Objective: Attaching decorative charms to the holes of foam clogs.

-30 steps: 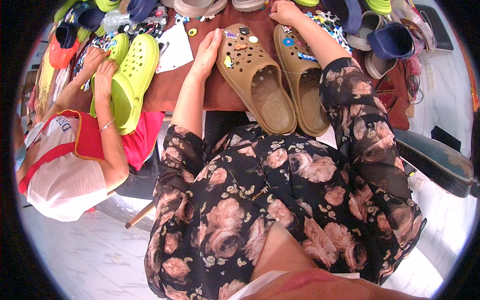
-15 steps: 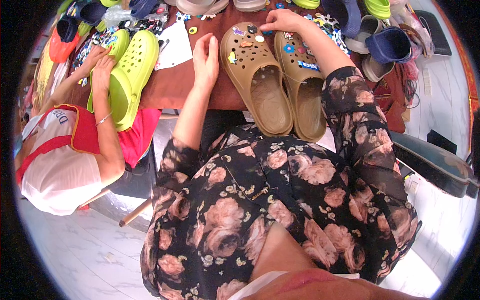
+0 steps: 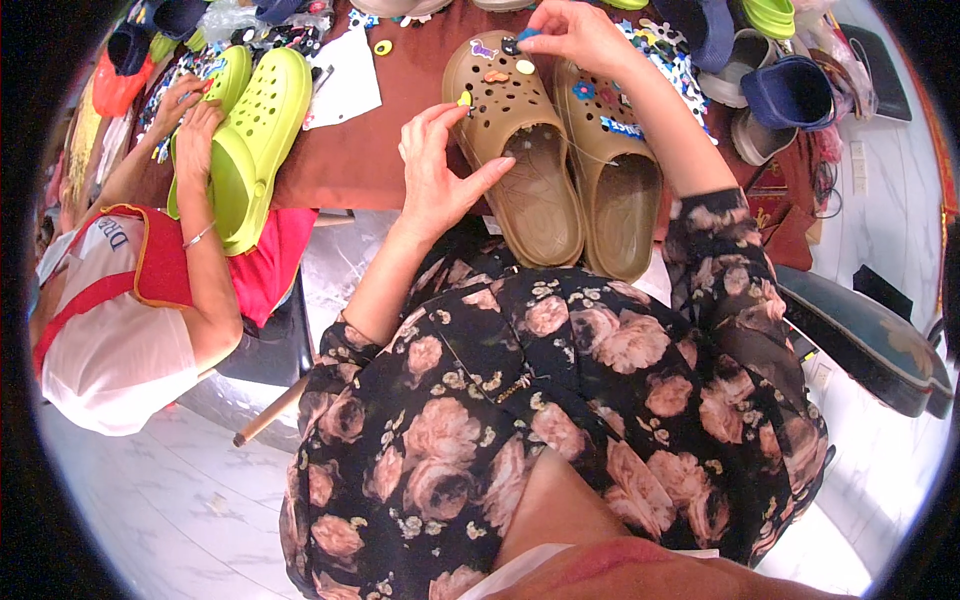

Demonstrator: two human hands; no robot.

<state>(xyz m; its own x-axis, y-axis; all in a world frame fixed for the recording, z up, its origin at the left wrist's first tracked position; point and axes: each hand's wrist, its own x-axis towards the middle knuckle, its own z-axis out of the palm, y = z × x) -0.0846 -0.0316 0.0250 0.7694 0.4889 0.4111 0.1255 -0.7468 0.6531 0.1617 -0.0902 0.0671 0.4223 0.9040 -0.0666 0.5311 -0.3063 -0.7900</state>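
The left hand (image 3: 432, 165), thumb and fingers apart, touches a yellow charm (image 3: 465, 99) on a brown clog (image 3: 520, 138) on red cloth (image 3: 340, 170). The right hand (image 3: 580, 38) pinches a blue charm (image 3: 527, 34) by that toe. Another clog (image 3: 622, 195) sits beside.

Right brown clog (image 3: 620, 200): toe partly hidden behind the right hand (image 3: 580, 38).
Small blue piece (image 3: 527, 34), at that hand's fingertips: kind too small to tell.
Charm heap (image 3: 673, 72): individual shapes indistinct.
Grey clogs (image 3: 400, 7): cut off by the upper edge.
Rear lime clog (image 3: 233, 72): partly covered by the front lime clog (image 3: 268, 110).
Co-worker (image 3: 120, 345): cut off by the dark rim.
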